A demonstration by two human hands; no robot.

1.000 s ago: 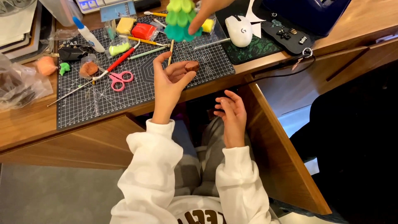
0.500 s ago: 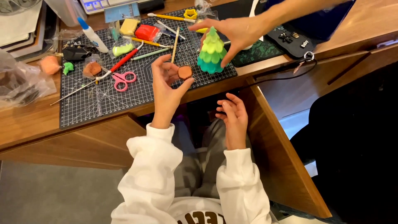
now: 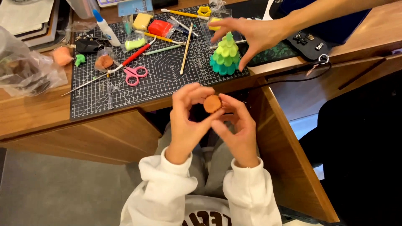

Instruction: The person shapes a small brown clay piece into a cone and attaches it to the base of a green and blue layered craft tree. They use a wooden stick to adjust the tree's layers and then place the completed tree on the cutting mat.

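A flat round piece of brown clay [image 3: 212, 104] sits between the fingertips of both my hands, held in front of the desk edge above my lap. My left hand [image 3: 187, 119] pinches its left side and my right hand [image 3: 235, 127] its right side. On the black cutting mat [image 3: 96, 98] stands a tiered green clay tree [image 3: 225, 55]. Another person's hand [image 3: 251, 35] hovers spread right beside the tree's top, with the fingers apart from it.
On the mat lie pink scissors [image 3: 135, 74], a red-handled tool [image 3: 135, 55], wooden sticks, yellow, red and green clay lumps, and a glue bottle [image 3: 104, 24]. A crumpled plastic bag [image 3: 23, 69] lies at the left. The wooden desk [image 3: 37, 115] drops off just beyond my hands.
The other person's hand set the green tree on the mat and opened off it. My right hand rose to join my left on the brown clay disc.
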